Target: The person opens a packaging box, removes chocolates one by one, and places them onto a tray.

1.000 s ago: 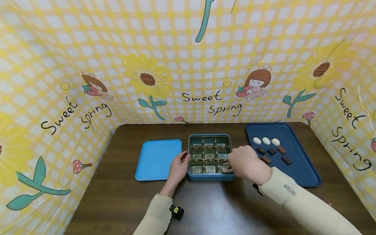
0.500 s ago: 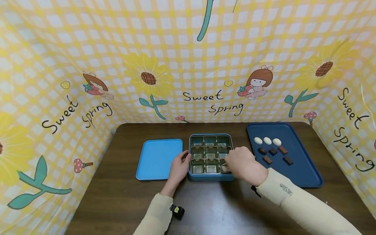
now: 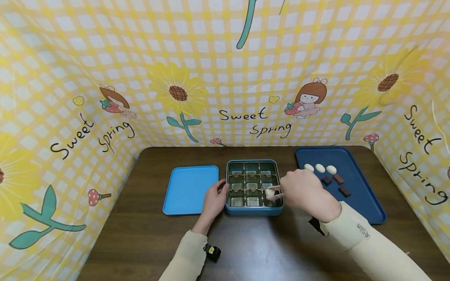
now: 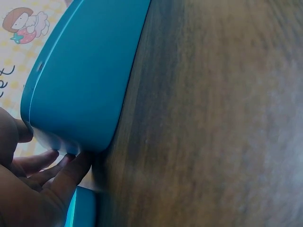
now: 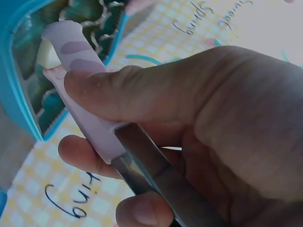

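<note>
In the head view, my right hand (image 3: 306, 193) grips a pair of tongs (image 3: 277, 194) at the right of a blue box (image 3: 253, 212). The tongs (image 5: 90, 94) have pinkish tips and a metal body, pinched between thumb and fingers in the right wrist view. A white egg-shaped sweet (image 3: 269, 193) is in the box's front-right compartment, between the tong tips; whether they squeeze it I cannot tell. My left hand (image 3: 215, 198) touches the box's left side. In the left wrist view, the left hand's fingers (image 4: 71, 175) lie against the box's outer wall (image 4: 90, 71).
A light-blue lid (image 3: 191, 190) lies left of the box on the wooden table (image 3: 239, 249). At the right, a dark-blue tray (image 3: 365, 203) bears several white egg-shaped sweets (image 3: 320, 168) and dark pieces (image 3: 344, 191). Patterned cloth (image 3: 225, 78) stands behind and at both sides.
The right hand first shifts slightly left, then back right, now covering part of the tray. The white sweet and tong tips show more plainly in the compartment. The left hand stays put.
</note>
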{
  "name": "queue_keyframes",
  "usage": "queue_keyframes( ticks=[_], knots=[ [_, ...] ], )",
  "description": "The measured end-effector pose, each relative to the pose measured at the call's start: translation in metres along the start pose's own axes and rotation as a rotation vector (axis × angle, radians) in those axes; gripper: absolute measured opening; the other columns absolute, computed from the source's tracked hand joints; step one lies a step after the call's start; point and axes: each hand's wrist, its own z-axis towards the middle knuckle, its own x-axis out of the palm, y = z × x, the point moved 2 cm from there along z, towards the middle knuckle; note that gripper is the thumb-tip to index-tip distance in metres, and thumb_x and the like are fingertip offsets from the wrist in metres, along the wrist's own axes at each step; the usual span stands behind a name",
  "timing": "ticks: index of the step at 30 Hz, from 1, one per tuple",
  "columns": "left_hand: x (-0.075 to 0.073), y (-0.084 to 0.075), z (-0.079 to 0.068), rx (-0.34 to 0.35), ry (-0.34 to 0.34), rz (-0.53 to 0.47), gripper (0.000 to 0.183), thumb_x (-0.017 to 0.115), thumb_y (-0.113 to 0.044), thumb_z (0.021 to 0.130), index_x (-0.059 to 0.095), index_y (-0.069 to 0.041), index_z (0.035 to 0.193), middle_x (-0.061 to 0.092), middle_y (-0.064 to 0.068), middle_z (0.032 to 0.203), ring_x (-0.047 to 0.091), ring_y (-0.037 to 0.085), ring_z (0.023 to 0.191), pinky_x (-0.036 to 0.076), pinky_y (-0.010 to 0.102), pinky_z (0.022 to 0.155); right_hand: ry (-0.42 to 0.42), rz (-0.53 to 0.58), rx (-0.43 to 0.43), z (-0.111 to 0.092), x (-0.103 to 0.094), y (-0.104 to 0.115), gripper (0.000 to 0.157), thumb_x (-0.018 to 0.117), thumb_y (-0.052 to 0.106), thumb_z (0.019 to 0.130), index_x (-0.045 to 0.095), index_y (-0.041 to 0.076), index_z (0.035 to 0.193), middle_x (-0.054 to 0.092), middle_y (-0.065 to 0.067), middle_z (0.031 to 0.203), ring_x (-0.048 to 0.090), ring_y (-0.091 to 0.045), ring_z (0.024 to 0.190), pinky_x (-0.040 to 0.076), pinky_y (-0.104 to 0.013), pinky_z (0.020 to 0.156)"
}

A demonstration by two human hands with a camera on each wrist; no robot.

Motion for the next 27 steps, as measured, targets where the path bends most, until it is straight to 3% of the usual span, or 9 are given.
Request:
queue_keyframes(
  ticks=[8,14,17,22,27],
  knots=[
    [0.000,0.000,0.001,0.002,-0.001,0.000,0.044,0.055,-0.029,0.106,0.057,-0.003,0.142,0.065,0.016,0.130,0.065,0.030,0.115,0.053,0.047,0.095,-0.054,0.088,0.064,-0.014,-0.012,-0.023,0.014,0.075,0.012,0.082,0.067,0.014,0.071,0.051,-0.001,0.061,0.048,-0.019,0.056,0.046,-0.039,0.051],
    [0.000,0.002,0.000,0.001,-0.001,0.001,0.044,0.055,-0.028,0.106,0.057,-0.002,0.142,0.064,0.017,0.131,0.065,0.031,0.115,0.053,0.047,0.094,-0.044,0.140,0.139,-0.022,-0.017,-0.041,0.012,0.079,0.024,0.085,0.072,0.013,0.082,0.056,-0.001,0.066,0.051,-0.018,0.054,0.047,-0.039,0.048],
    [0.000,0.003,0.000,0.000,-0.003,0.002,0.044,0.056,-0.028,0.106,0.057,-0.003,0.142,0.064,0.017,0.130,0.065,0.030,0.115,0.053,0.047,0.094,-0.042,0.165,0.163,-0.027,-0.020,-0.049,0.009,0.076,0.022,0.086,0.073,0.014,0.089,0.057,-0.001,0.068,0.051,-0.019,0.055,0.045,-0.038,0.047],
    [0.001,0.003,0.000,0.011,-0.009,0.000,0.043,0.056,-0.026,0.106,0.058,-0.002,0.141,0.064,0.018,0.130,0.066,0.031,0.115,0.053,0.047,0.094,-0.027,0.195,0.198,-0.032,-0.023,-0.065,0.018,0.075,0.024,0.087,0.076,0.018,0.104,0.062,-0.001,0.073,0.053,-0.022,0.058,0.044,-0.039,0.048],
    [0.001,0.003,0.001,0.013,-0.007,0.002,0.043,0.056,-0.027,0.106,0.058,-0.002,0.141,0.064,0.018,0.130,0.066,0.031,0.115,0.053,0.047,0.094,-0.006,0.217,0.236,-0.039,-0.022,-0.084,0.022,0.074,0.028,0.089,0.076,0.017,0.108,0.067,-0.003,0.080,0.057,-0.022,0.064,0.044,-0.041,0.050]
  ],
)
